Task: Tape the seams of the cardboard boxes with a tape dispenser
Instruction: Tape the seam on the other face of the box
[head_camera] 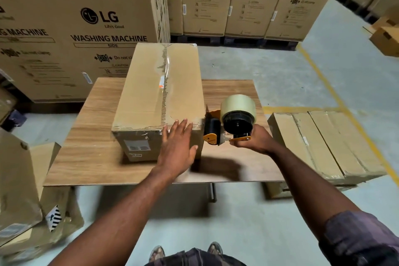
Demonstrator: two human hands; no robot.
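Head view: at frame centre, the left hand (pixel 178 144) lies flat, fingers straight, on the cardboard box (pixel 159 101) on the table (pixel 90 157); the right hand (pixel 254 139) grips the tape dispenser (pixel 228 124) at the box's right corner.

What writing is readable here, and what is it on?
"LG": left carton
"Life's Good": left carton
"WASHING MACHINE": left carton, back cartons
"SIDE": left carton
"Do not clamp": back cartons
Labels on table box: too small to read
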